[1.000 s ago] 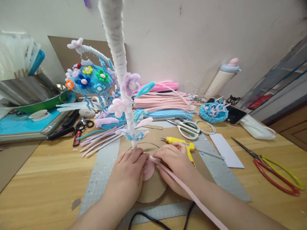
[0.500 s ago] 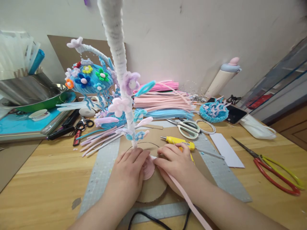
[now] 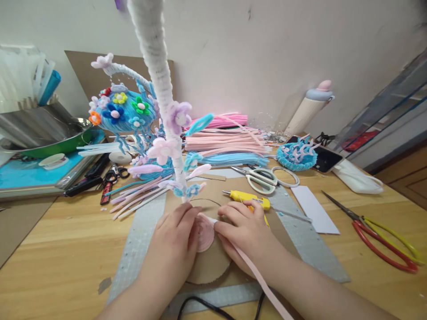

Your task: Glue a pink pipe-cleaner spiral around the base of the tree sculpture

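A flat pink pipe-cleaner coil (image 3: pixel 204 235) lies on a round cardboard disc (image 3: pixel 210 269). My left hand (image 3: pixel 175 238) rests at the coil's left side, fingers curled together and thumb along its edge. From behind those fingers rises a tall white wrapped stem (image 3: pixel 160 75) bearing fuzzy purple, pink and blue flowers; its foot is hidden. My right hand (image 3: pixel 245 231) pinches the pink pipe cleaner (image 3: pixel 258 273) where it meets the coil, while its loose length trails below my wrist toward the bottom edge. A yellow glue gun (image 3: pixel 250 199) lies just beyond my right fingers.
Under the work are cardboard and a grey cutting mat (image 3: pixel 323 262). Red-and-yellow-handled scissors (image 3: pixel 383 244) lie right, pale-handled scissors (image 3: pixel 263 181) behind. Pink and blue pipe-cleaner bundles (image 3: pixel 223 144) sit at the back. A flowered blue piece (image 3: pixel 128 109) stands left; a black cord (image 3: pixel 208 304) runs in front.
My left fingers have shifted slightly left, uncovering more of the coil. The stem leans a little further left in view. My right hand keeps its pinch almost unmoved.
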{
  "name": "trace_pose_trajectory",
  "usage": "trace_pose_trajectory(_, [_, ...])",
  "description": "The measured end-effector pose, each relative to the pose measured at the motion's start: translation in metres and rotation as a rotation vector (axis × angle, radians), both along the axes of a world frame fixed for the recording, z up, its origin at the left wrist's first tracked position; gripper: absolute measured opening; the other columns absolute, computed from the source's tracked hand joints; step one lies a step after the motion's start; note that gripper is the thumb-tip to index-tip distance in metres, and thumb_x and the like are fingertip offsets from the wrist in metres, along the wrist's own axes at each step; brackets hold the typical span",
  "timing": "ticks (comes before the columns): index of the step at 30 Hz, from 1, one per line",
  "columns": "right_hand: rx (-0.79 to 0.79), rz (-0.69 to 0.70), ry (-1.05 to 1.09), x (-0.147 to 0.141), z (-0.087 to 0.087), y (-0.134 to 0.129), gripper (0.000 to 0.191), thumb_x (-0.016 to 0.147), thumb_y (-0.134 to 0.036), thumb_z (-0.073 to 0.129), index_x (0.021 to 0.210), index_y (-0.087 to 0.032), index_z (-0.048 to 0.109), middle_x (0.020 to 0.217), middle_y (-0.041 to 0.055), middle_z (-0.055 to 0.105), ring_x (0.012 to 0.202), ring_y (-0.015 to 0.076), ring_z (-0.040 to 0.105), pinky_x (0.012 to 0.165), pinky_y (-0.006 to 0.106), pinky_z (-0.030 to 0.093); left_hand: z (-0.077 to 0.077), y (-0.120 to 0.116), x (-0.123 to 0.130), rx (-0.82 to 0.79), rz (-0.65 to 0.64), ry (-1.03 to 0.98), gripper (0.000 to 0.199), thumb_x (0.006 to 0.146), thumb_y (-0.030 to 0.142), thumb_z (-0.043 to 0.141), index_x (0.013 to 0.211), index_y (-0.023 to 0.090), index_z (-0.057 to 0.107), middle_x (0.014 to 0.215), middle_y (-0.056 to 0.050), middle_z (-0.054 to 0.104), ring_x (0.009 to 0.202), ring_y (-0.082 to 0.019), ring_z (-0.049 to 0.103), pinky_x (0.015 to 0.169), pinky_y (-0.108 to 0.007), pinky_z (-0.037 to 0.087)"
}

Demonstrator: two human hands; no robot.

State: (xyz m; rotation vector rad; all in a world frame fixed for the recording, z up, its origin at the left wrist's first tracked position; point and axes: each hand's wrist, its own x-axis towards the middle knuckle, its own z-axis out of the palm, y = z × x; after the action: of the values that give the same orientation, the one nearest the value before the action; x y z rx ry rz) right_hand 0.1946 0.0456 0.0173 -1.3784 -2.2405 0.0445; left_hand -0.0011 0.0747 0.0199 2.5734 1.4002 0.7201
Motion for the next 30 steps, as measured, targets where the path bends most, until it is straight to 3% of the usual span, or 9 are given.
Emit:
trace_pose_trajectory(4, [-0.028,-0.003,-0.008,0.000,0.000,0.000,0.011,0.085,-0.018,0.058,0.090,-0.027,0.061,0.103,0.0011,0.063,0.106,0.0217,0.051,0.094,0.047,0.017,0.010,-0.003,-0.001,0.046,-0.015,-0.181,0.021,0.087,0.019,0.054,0.106,0.025,0.058,0.107,-0.004,0.062,0.101,-0.020,0.058,0.087,-0.037,0.046])
trace_pose_trajectory(8, [-0.048,0.008,-0.011,0.001,0.000,-0.001,0.012,0.086,-0.020,0.057,0.093,-0.028,0.062,0.103,0.0018,0.063,0.106,0.0224,0.049,0.094,0.046,0.017,0.015,-0.004,-0.001,-0.085,-0.023,-0.331,0.011,0.084,0.015,0.055,0.079,0.024,0.060,0.085,0.002,0.065,0.082,-0.014,0.062,0.073,-0.025,0.048])
trace_pose_trajectory(12, [-0.048,0.005,-0.009,0.000,0.000,-0.001,0.014,0.086,-0.018,0.057,0.094,-0.028,0.063,0.102,0.0019,0.063,0.106,0.0224,0.049,0.094,0.045,0.016,0.012,-0.005,-0.001,-0.277,0.143,-0.426,0.016,0.078,0.025,0.062,0.064,0.021,0.056,0.071,0.004,0.064,0.062,-0.011,0.059,0.058,-0.022,0.046])
trace_pose_trajectory(16, [-0.052,-0.003,-0.006,0.000,-0.001,0.000,0.015,0.085,-0.017,0.057,0.094,-0.028,0.063,0.102,0.0017,0.064,0.106,0.0226,0.049,0.092,0.046,0.016,0.012,-0.005,-0.001,-0.413,0.275,-0.464,0.030,0.070,0.036,0.069,0.054,0.020,0.051,0.062,0.005,0.062,0.053,-0.010,0.054,0.051,-0.022,0.043])
trace_pose_trajectory(22, [-0.074,-0.002,-0.016,0.000,0.001,0.000,0.015,0.085,-0.017,0.058,0.094,-0.028,0.063,0.103,0.0013,0.063,0.107,0.0223,0.049,0.093,0.046,0.018,0.017,-0.003,-0.004,-0.419,0.297,-0.461,0.033,0.085,0.045,0.052,0.063,0.021,0.060,0.054,0.004,0.060,0.054,-0.012,0.054,0.052,-0.022,0.043])
trace_pose_trajectory(24, [-0.067,-0.002,-0.015,0.000,0.001,0.000,0.014,0.085,-0.017,0.058,0.093,-0.028,0.063,0.104,0.0008,0.063,0.107,0.0221,0.048,0.094,0.046,0.017,0.017,-0.002,-0.004,-0.402,0.247,-0.477,0.035,0.090,0.044,0.044,0.073,0.021,0.065,0.063,0.001,0.066,0.061,-0.014,0.059,0.058,-0.024,0.047])
trace_pose_trajectory(28, [-0.068,0.003,-0.016,0.000,0.001,0.000,0.012,0.086,-0.018,0.058,0.092,-0.027,0.063,0.102,0.0006,0.063,0.106,0.0215,0.048,0.095,0.045,0.018,0.015,-0.002,0.001,-0.407,0.060,-0.500,0.032,0.093,0.040,0.041,0.100,0.022,0.067,0.104,-0.004,0.072,0.097,-0.018,0.065,0.083,-0.030,0.051])
trace_pose_trajectory(30, [-0.074,0.006,-0.017,0.000,0.002,-0.001,0.013,0.086,-0.017,0.058,0.092,-0.027,0.063,0.102,0.0013,0.063,0.105,0.0215,0.048,0.094,0.044,0.019,0.016,-0.005,0.004,-0.441,0.018,-0.505,0.031,0.093,0.040,0.041,0.096,0.021,0.066,0.095,-0.004,0.073,0.088,-0.018,0.067,0.078,-0.029,0.052])
